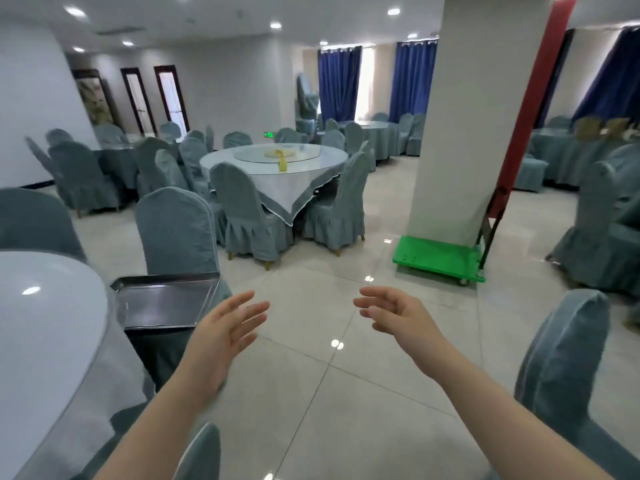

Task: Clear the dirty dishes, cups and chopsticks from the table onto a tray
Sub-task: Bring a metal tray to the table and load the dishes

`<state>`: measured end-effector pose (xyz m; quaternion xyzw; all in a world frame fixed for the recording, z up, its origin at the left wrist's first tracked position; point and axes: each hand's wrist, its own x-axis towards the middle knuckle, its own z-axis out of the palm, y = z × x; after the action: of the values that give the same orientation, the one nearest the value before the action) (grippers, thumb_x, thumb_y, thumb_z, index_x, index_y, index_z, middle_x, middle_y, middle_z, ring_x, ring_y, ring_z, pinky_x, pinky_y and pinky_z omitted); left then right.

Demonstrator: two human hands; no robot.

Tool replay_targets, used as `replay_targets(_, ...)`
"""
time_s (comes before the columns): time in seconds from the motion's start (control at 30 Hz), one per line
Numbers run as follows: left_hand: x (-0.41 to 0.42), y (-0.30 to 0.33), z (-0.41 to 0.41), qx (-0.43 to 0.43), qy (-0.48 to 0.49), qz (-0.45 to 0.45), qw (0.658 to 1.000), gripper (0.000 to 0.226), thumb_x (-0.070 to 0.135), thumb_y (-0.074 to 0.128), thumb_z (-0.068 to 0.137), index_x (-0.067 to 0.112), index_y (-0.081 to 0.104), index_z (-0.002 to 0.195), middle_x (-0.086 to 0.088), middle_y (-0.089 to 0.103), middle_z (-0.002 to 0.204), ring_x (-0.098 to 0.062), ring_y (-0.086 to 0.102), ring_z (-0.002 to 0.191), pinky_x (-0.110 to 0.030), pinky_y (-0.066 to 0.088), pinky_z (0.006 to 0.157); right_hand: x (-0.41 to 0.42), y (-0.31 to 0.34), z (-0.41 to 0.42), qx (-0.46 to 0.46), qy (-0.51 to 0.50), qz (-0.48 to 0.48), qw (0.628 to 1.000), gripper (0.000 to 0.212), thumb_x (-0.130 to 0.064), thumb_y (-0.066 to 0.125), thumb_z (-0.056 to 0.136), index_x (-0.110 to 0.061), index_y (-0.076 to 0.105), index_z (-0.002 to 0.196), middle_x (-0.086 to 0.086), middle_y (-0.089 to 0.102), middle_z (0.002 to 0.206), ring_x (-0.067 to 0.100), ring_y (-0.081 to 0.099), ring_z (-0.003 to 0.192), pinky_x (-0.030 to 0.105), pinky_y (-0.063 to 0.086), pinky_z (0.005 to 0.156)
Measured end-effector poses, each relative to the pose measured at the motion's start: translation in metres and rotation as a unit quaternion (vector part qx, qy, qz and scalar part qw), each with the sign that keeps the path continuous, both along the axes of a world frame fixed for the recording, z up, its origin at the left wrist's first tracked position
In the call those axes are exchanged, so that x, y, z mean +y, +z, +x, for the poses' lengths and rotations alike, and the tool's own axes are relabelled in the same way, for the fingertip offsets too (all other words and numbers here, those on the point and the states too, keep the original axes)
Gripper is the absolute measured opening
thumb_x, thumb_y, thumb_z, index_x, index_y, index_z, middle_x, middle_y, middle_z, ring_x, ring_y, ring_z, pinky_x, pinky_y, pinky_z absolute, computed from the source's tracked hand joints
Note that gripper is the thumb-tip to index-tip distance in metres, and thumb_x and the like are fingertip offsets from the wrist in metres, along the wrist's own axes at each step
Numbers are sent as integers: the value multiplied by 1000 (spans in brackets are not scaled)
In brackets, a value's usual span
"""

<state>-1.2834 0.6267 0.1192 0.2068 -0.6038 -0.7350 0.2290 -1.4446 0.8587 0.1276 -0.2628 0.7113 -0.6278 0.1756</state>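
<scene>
At near left, an empty dark tray [162,301] rests on a chair seat just beside the round surface [48,327], handy for loading. Left hand [221,336] and right hand [398,315] hover with each grip spread, holding nothing. No dishes show.

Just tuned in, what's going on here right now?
A person stands in a banquet hall with both hands out in front, open and holding nothing: the left hand near a dark rectangular metal tray, the right hand over the tiled floor. The tray sits on a grey-blue covered chair seat beside the white round table at the left, and nothing shows on it. No dishes, cups or chopsticks are in view on that table's visible part.
</scene>
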Motion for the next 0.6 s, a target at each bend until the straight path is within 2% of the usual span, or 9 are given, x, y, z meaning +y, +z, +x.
replay_targets(0.17,-62,-6,-62,-16,95,-8,995,24,14,46,97,22,60,116,-2,73,107,-17,68,102,-40,47,93,-80,-13,-103,-6,73,15,997,29,-6,58,91,-25,64,112,-11,74,101,4,67,98,19,49,78)
replay_targets(0.37,-167,-32,-139,-35,155,-13,987,23,16,49,97,22,60,116,-1,74,105,-18,69,101,-35,49,88,-194,-35,-201,-1,120,42,992,28,-9,59,91,-31,65,108,-15,73,100,3,66,99,21,48,80)
replay_targets(0.53,-256,-54,-198,-34,194,30,980,23,13,54,94,21,62,114,-2,74,102,-19,69,100,-36,49,91,-299,-41,-270,-12,132,70,989,27,-11,59,91,-30,64,109,-15,73,101,4,66,97,27,53,84)
replay_targets(0.6,-283,-64,-214,-31,214,58,975,23,9,54,93,18,62,112,-4,75,99,-19,71,96,-32,51,87,-339,-47,-292,-19,146,88,985,26,-11,60,91,-28,65,110,-12,73,101,5,67,97,29,54,85)
